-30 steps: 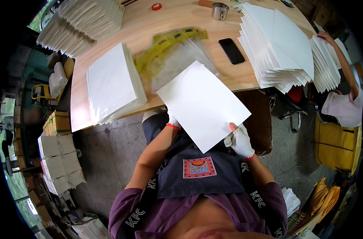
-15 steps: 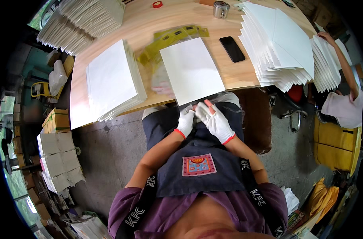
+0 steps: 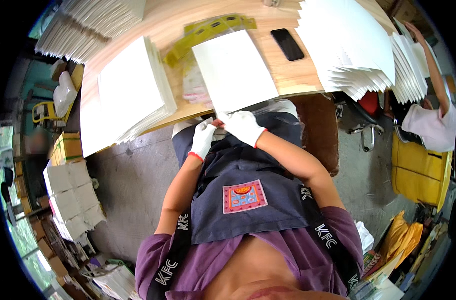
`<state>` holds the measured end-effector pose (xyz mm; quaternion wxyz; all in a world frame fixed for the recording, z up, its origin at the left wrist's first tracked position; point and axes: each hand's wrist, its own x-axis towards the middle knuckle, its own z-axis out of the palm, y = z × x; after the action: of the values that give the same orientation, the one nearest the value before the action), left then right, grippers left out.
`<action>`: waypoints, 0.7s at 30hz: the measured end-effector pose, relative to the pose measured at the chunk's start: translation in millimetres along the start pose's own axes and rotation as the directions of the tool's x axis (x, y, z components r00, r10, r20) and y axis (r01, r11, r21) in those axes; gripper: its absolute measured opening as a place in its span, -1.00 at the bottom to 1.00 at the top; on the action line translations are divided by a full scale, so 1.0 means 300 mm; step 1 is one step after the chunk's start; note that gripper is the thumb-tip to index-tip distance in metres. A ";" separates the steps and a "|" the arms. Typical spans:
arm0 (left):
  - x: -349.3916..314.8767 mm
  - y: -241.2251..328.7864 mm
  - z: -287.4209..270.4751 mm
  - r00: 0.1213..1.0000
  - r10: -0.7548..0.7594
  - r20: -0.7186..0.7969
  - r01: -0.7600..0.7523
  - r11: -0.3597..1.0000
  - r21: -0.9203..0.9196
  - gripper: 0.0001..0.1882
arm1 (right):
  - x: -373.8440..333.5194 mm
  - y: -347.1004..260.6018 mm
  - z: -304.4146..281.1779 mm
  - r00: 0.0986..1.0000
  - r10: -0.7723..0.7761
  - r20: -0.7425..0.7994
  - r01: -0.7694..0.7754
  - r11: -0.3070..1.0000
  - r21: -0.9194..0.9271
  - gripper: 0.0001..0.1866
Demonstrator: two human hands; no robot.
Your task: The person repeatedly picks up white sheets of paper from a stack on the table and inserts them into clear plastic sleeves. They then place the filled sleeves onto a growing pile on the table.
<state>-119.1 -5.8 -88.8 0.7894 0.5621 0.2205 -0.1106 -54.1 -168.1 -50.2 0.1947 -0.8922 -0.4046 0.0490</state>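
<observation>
My two hands wear white gloves with red cuffs and bare fingertips, and they meet over my lap at the table's front edge. My left hand (image 3: 203,138) is closed, thumb against fingers, at the mouth of a clear plastic bag (image 3: 268,106). Close against it, my right hand (image 3: 241,128) has its fingers bent down on the same film; what lies under them is partly hidden. Just beyond the hands a white sheet (image 3: 235,70) lies on the table, the film showing below its near edge. Under and behind it are clear bags with yellow-green tops (image 3: 195,39).
A stack of white sheets (image 3: 135,92) lies to the left, with a larger stack (image 3: 83,25) behind it. A black phone (image 3: 287,44) and fanned white sheets (image 3: 345,45) are right on the wooden table (image 3: 300,82). Another person's arm (image 3: 435,75) reaches in at far right.
My hands have shifted left along the near edge of the sheet, and the right hand has turned over toward the left one. The whole view has tilted slightly.
</observation>
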 end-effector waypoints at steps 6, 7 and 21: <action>0.024 -0.017 0.006 0.999 -0.013 -0.046 0.012 1.000 -0.026 -0.81 | -0.032 0.032 -0.070 0.998 -0.053 0.016 0.044 0.937 0.346 -0.88; 0.030 -0.031 -0.005 0.998 -0.011 -0.069 0.009 1.000 -0.024 -0.80 | -0.070 0.056 -0.119 0.962 0.139 0.235 -0.266 0.676 0.687 -0.90; -0.039 0.000 -0.021 0.494 0.799 0.343 -0.463 -0.093 0.882 -0.76 | -0.750 0.528 -0.142 0.359 0.777 0.517 -0.687 0.595 -0.417 -0.60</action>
<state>-130.6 -0.6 -85.0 0.2228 0.9351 -0.0693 0.2666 -82.5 -442.5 -88.2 -0.0605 -0.9088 -0.0062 0.4127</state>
